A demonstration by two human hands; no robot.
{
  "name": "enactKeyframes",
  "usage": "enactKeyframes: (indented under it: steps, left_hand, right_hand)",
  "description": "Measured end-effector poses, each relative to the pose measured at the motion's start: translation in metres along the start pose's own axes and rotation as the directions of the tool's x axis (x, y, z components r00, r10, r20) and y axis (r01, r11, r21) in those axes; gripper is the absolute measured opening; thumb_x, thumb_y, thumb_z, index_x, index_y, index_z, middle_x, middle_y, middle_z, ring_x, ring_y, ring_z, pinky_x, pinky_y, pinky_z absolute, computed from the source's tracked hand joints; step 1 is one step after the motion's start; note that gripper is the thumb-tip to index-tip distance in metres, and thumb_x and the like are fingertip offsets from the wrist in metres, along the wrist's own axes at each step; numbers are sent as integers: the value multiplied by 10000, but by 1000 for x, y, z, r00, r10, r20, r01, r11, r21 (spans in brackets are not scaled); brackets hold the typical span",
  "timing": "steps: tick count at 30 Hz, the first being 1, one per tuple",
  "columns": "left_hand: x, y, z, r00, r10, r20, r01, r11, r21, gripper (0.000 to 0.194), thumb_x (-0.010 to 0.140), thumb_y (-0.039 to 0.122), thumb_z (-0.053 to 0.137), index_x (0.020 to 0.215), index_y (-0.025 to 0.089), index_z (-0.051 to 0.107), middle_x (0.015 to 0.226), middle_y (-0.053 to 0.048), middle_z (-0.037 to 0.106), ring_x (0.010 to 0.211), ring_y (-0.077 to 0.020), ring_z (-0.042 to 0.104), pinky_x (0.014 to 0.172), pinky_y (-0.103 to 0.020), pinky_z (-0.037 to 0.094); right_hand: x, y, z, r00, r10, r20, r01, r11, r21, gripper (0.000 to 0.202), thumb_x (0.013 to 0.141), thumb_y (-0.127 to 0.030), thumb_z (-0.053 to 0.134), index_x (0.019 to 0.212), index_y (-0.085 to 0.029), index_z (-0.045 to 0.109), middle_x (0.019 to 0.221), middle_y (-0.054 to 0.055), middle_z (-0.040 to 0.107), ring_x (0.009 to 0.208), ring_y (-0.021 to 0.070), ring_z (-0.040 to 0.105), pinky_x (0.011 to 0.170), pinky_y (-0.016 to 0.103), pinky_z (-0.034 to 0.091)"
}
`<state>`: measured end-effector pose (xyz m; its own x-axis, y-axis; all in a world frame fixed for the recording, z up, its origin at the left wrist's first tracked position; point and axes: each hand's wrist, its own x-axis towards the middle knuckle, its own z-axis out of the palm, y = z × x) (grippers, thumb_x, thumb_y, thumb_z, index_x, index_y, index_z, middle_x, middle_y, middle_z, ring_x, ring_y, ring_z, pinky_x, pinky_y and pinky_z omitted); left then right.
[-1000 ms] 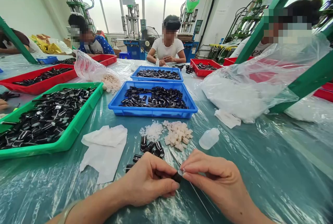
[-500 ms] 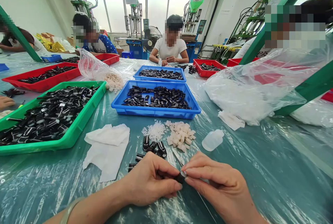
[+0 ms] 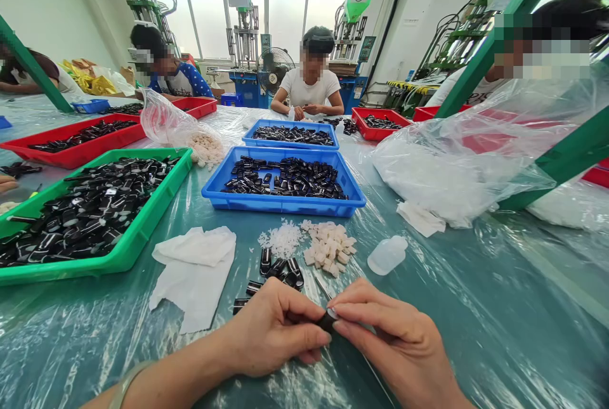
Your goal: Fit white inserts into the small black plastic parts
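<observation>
Between the thumb and fingers of my left hand (image 3: 280, 326) is a small black plastic piece (image 3: 327, 321). My right hand (image 3: 392, 336) pinches at its right end, where a small white piece (image 3: 332, 313) shows at the fingertips. A thin metal rod (image 3: 323, 285) runs beneath my right hand and comes out below it; I cannot tell whether the hand grips it. Just beyond my hands lie several loose black pieces (image 3: 280, 267), a pile of clear white bits (image 3: 282, 239) and a pile of cream-coloured blocks (image 3: 328, 247).
Right of the piles lies a translucent squeeze bottle (image 3: 387, 255); left is a white cloth (image 3: 195, 276). Blue (image 3: 285, 203) and green (image 3: 128, 250) trays hold black pieces. A large clear bag (image 3: 442, 168) and green frame bars (image 3: 561, 149) stand right. Co-workers sit around the table.
The white piece has shifted slightly against the black piece's end, and my right fingertips have moved a little with it. The view has drifted slightly; the rest lies as before.
</observation>
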<state>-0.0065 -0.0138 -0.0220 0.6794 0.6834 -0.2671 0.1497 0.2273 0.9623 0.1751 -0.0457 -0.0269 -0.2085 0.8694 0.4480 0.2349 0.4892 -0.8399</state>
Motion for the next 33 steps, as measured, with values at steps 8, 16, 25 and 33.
enactKeyframes:
  steps: [8, 16, 25, 33]
  left_hand:
    - [1, -3, -1, 1000, 19, -5, -19, 1000, 24, 199, 730, 250, 612, 774, 76, 697, 595, -54, 622, 530, -102, 576, 548, -199, 479]
    - [0, -4, 0, 1000, 22, -17, -22, 999, 32, 193, 724, 242, 608, 772, 78, 696, 592, -54, 625, 530, -109, 576, 548, -209, 478]
    - [0, 0, 2, 998, 43, -43, -39, 996, 78, 173, 723, 225, 581, 691, 80, 670, 527, -28, 576, 506, -107, 565, 522, -198, 462]
    - [0, 1, 5, 997, 43, -64, -41, 999, 34, 172, 720, 252, 571, 647, 99, 601, 523, -15, 555, 491, -106, 556, 502, -197, 450]
  right_hand:
    - [-5, -2, 3, 998, 60, -10, -60, 998, 4, 220, 745, -90, 622, 817, -269, 726, 768, 19, 682, 687, 140, 635, 613, 236, 523]
    - [-6, 2, 6, 998, 63, 1, -63, 998, -6, 202, 763, -101, 607, 825, -262, 711, 770, 11, 662, 690, 129, 629, 626, 223, 512]
    - [-6, 1, 6, 1000, 5, 21, -4, 998, -70, 186, 790, -94, 568, 846, -233, 679, 792, 20, 644, 720, 124, 623, 641, 208, 505]
    - [-11, 6, 6, 992, -49, -119, 30, 987, -155, 225, 754, -110, 619, 934, -242, 647, 764, 5, 649, 694, 132, 614, 627, 215, 510]
